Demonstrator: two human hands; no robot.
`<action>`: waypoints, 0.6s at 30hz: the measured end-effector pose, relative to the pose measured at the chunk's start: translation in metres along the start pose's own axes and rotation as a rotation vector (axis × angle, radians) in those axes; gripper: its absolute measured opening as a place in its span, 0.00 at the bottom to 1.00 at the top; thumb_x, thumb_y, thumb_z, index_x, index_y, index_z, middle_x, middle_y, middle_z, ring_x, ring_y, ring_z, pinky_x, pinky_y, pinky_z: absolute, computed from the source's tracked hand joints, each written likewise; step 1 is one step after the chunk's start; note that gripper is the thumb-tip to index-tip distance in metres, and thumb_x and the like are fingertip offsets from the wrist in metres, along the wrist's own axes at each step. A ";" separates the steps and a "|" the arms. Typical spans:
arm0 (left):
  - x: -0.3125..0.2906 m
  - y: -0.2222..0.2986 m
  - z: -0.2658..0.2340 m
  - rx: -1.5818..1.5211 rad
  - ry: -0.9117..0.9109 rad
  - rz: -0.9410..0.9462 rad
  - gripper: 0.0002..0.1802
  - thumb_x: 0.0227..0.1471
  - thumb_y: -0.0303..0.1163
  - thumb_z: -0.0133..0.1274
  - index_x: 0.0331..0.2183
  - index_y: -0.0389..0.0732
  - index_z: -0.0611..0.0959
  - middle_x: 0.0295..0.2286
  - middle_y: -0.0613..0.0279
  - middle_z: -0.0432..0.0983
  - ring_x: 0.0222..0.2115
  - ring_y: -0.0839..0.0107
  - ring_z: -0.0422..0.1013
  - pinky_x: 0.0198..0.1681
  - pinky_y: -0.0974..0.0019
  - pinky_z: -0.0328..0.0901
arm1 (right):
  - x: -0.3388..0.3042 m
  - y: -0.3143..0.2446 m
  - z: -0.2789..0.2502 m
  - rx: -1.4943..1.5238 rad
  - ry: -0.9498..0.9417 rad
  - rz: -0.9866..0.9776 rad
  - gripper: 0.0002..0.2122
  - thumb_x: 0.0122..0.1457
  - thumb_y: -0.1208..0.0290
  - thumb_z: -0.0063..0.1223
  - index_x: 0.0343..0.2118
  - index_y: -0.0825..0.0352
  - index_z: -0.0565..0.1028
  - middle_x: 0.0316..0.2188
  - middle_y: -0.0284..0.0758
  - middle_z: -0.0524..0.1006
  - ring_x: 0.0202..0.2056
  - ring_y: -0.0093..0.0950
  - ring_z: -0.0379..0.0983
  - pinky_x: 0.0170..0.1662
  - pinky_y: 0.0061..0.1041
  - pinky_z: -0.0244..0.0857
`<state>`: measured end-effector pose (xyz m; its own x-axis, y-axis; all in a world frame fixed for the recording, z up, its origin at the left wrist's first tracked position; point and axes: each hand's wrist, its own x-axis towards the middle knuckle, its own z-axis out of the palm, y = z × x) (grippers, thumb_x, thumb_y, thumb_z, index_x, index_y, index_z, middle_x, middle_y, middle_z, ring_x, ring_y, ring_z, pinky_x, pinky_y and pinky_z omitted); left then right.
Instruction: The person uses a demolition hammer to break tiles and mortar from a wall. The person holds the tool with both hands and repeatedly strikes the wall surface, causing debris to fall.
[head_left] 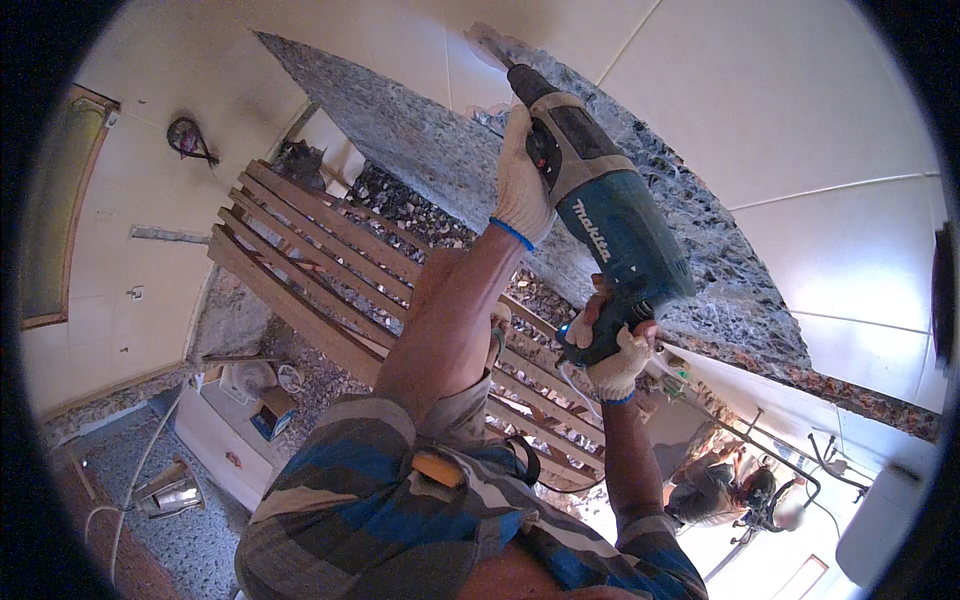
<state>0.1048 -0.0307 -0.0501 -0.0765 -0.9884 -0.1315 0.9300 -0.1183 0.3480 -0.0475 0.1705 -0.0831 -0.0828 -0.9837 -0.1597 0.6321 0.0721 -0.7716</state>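
A teal and black rotary hammer drill (610, 200) slants across the upper middle. The tip of its bit (490, 45) is at a chipped patch where the pale tiled wall meets exposed rough masonry. My left hand (522, 185), in a white knit glove with a blue cuff, is closed round the front part of the tool, behind its black chuck (530, 84). At the lower end, my gloved right hand (618, 362) wraps the rear grip; some fingers show bare tips. Whether a finger presses the trigger cannot be made out. A small blue-white light glows beside the grip.
Below me lies a slatted wooden platform (320, 250) over loose rubble (400, 210). A grey speckled stone strip (390, 120) runs along the wall. At lower left are a small box (272, 413) and a pale cable (135, 480). Another person (710, 490) is bent low at lower right.
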 end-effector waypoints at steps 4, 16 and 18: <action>0.000 0.000 0.002 -0.010 -0.027 -0.011 0.28 0.72 0.54 0.42 0.52 0.41 0.83 0.45 0.57 0.84 0.46 0.60 0.80 0.54 0.52 0.74 | 0.003 0.002 -0.001 0.033 -0.003 -0.040 0.40 0.56 0.46 0.68 0.61 0.76 0.69 0.42 0.45 0.79 0.33 0.33 0.77 0.33 0.33 0.75; 0.012 -0.013 0.009 0.069 0.032 0.072 0.26 0.72 0.53 0.42 0.49 0.43 0.83 0.44 0.60 0.84 0.45 0.63 0.79 0.53 0.54 0.74 | 0.021 -0.025 0.004 -0.077 -0.049 -0.017 0.44 0.60 0.32 0.55 0.59 0.77 0.67 0.28 0.36 0.74 0.20 0.27 0.71 0.25 0.31 0.66; 0.013 -0.015 0.009 0.070 0.035 0.056 0.26 0.72 0.54 0.42 0.49 0.43 0.82 0.44 0.60 0.84 0.45 0.63 0.79 0.53 0.54 0.73 | 0.023 -0.027 0.003 -0.049 -0.041 -0.012 0.43 0.61 0.34 0.55 0.59 0.77 0.67 0.28 0.35 0.74 0.20 0.27 0.70 0.25 0.30 0.66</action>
<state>0.0861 -0.0430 -0.0483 -0.0112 -0.9898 -0.1417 0.9050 -0.0702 0.4195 -0.0642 0.1458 -0.0646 -0.0582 -0.9904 -0.1255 0.5927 0.0669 -0.8026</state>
